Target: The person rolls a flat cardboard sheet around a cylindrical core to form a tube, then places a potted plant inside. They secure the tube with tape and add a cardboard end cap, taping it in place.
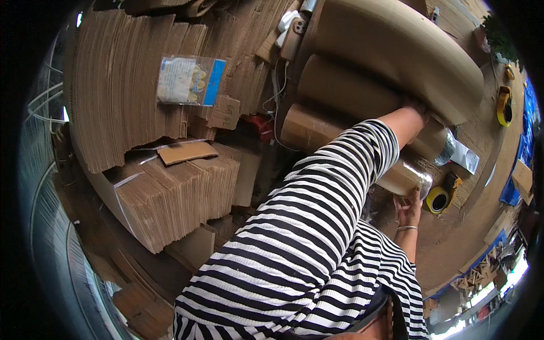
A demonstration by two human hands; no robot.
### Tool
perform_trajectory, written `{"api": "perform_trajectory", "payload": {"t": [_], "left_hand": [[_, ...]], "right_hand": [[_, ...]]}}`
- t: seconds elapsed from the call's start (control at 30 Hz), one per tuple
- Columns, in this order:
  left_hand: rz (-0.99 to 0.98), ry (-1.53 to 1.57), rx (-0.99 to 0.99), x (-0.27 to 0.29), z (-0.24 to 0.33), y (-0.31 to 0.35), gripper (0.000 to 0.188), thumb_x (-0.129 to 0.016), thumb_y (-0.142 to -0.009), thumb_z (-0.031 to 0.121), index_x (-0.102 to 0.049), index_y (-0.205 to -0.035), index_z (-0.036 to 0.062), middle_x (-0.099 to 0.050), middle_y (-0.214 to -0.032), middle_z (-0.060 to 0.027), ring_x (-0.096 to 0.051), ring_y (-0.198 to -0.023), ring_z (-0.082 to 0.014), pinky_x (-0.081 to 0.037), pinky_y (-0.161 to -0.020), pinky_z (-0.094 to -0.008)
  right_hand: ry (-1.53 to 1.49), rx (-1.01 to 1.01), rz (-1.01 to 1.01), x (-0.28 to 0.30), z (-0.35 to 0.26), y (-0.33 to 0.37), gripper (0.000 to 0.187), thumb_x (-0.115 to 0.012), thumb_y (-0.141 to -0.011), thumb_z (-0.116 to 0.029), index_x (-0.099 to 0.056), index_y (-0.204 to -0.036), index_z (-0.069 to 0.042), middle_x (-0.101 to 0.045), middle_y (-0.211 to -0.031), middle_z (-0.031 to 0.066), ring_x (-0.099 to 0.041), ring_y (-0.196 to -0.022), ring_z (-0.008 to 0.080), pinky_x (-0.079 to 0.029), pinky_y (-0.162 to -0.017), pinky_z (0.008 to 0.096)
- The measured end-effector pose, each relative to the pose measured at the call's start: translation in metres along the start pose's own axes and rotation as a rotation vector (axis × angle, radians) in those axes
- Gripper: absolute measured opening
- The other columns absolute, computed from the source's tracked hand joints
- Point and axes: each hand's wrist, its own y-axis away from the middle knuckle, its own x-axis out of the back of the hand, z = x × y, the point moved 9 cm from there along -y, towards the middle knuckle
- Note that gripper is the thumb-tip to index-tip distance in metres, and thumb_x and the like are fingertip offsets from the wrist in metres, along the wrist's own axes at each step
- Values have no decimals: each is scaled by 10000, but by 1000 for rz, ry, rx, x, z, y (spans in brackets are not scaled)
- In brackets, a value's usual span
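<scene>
Brown cardboard-like rolls lie side by side on the wooden table. My left arm reaches across them, and my left hand (417, 112) rests on the middle brown roll (345, 85), against the large brown roll (391, 51) beyond it. Its fingers are mostly hidden. My right hand (409, 209) grips the near end of the closest roll (399, 177), which is wrapped in shiny clear film. My left sleeve covers part of that roll. A tape dispenser (441, 197), black and yellow, stands just right of my right hand.
Stacked flat cardboard (122, 85) fills the left, with a strapped bundle (181, 192) below. A plastic packet (190, 81) lies on the stack. Near the rolls are a phone (293, 38) and white cables. Another yellow tape dispenser (504, 106) sits on the table (453, 243) at right.
</scene>
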Motion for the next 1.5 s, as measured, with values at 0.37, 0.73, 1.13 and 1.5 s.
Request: {"api": "perform_trajectory", "payload": {"t": [0.37,0.73,1.13,1.5], "left_hand": [[-242,-46,0,-30,-3,-14,1145,-847,-686,338,-185,-1586,84,-192,-1641,-182,-277,-1475,-357,-298,-1194,-423],[-404,-96,-5,-51,-12,-30,1031,-840,-708,369,-320,-1559,107,-420,-1545,-169,-414,-1414,-312,-331,-1166,-400],[-114,-20,40,-4,-1,-10,1271,-909,-615,372,-145,-1607,158,-140,-1660,-141,-101,-1523,-390,-132,-1141,-721],[-285,-55,-48,-16,4,-14,1211,-821,-698,400,-77,-1604,95,-142,-1649,-203,-222,-1500,-363,-256,-1196,-515]], "right_hand": [[-109,-75,5,-12,-34,-12,530,-721,-914,-347,-514,-1361,-152,-459,-1422,125,-487,-1260,413,-462,-977,668],[-81,-78,110,-8,-37,-14,518,-737,-897,-323,-539,-1313,-87,-476,-1395,151,-531,-1210,378,-528,-911,625],[985,114,-209,-61,28,62,488,-735,-906,-271,-557,-1319,-81,-701,-994,121,-724,-793,280,-561,-576,357],[1930,877,-1481,-358,184,168,380,-638,-918,-296,-651,-1243,-100,-709,-1136,108,-691,-906,316,-545,-673,472]]}}
